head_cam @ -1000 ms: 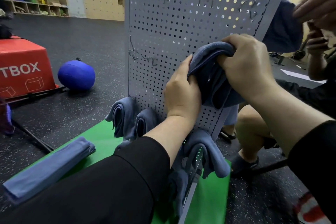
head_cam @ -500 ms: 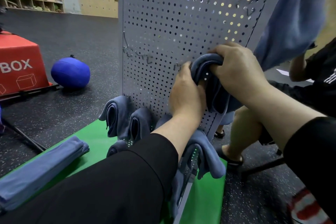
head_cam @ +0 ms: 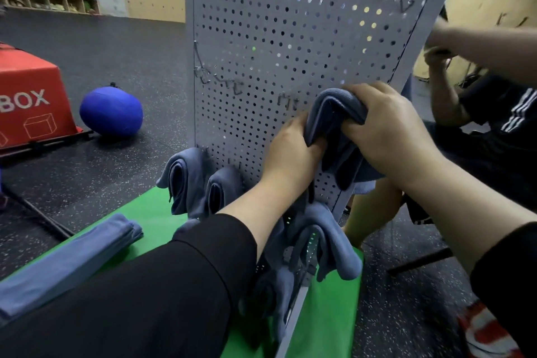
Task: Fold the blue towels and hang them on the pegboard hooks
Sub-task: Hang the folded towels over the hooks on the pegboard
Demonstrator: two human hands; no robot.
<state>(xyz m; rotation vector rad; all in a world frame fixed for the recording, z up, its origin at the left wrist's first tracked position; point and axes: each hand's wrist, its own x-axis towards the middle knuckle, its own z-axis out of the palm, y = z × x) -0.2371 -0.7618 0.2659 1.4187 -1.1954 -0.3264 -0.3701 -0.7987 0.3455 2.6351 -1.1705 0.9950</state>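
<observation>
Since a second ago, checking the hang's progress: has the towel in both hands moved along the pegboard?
Yes. The towel has come down the pegboard, now nearer the hung towel below.

Both hands on a folded blue towel (head_cam: pixel 334 107) against the grey pegboard (head_cam: pixel 279 38), centre right of frame: left hand (head_cam: pixel 293 151) gripping its lower edge, right hand (head_cam: pixel 389 128) clutching its top. More hung towels (head_cam: pixel 186 180) lower centre; another folded towel (head_cam: pixel 72 264) on green mat (head_cam: pixel 151 212), lower left.
</observation>
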